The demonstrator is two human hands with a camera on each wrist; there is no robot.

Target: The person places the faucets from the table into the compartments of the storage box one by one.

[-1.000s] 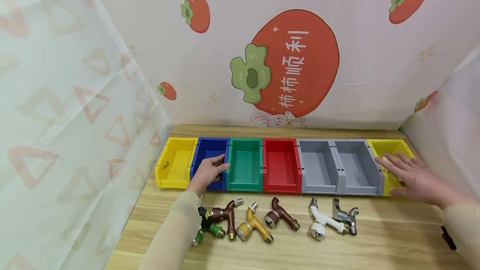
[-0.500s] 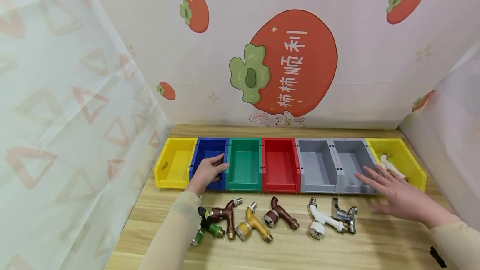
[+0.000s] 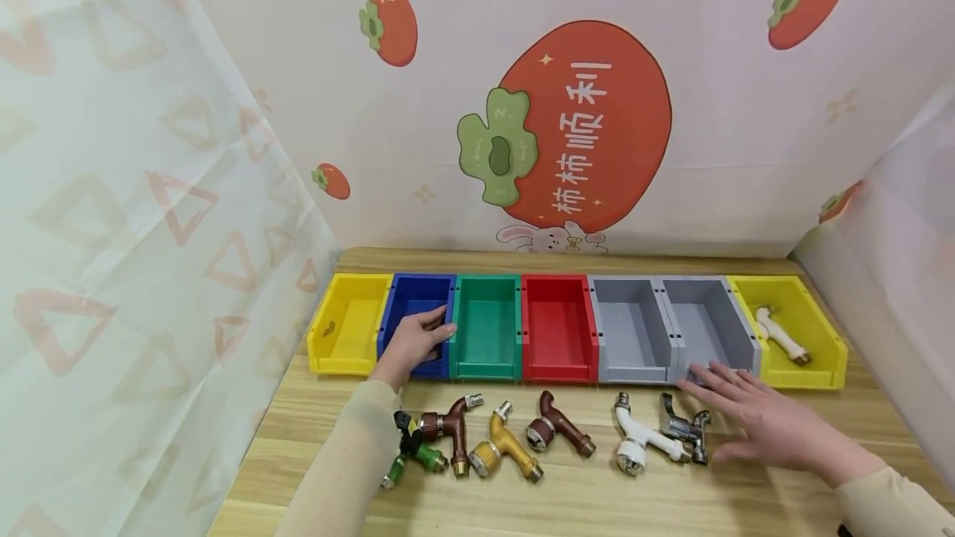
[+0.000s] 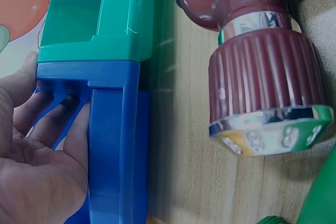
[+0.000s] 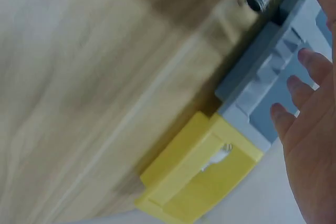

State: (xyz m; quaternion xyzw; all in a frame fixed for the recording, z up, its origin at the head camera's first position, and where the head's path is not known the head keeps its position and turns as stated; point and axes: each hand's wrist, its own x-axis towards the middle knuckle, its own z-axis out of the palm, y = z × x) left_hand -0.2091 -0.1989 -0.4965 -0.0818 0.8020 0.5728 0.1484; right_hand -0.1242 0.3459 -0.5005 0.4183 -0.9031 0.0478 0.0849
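Note:
My left hand [image 3: 414,341] stays at the blue bin [image 4: 113,145], fingers inside it and thumb over the rim shared with the green bin [image 3: 488,330], pinching that wall. My right hand [image 3: 768,421] hovers with fingers spread and nothing held, over the front of the right grey bin [image 3: 701,321] and beside a chrome tap [image 3: 686,429]. A white tap [image 3: 781,336] lies inside the right yellow bin [image 3: 828,346]. Left of the chrome tap lies another white tap [image 3: 642,435] with a silver-capped handle.
More taps lie before the bins: a dark red one [image 3: 559,425], a gold one [image 3: 507,446], a ribbed brown-red one [image 3: 451,433] and a green one [image 3: 429,458], partly behind my left sleeve. A red bin [image 3: 559,330], another grey bin [image 3: 634,330] and a left yellow bin [image 3: 351,330] complete the row.
My right hand has come out of the right yellow bin and moved left and toward me, uncovering the white tap in it. The left hand has not moved.

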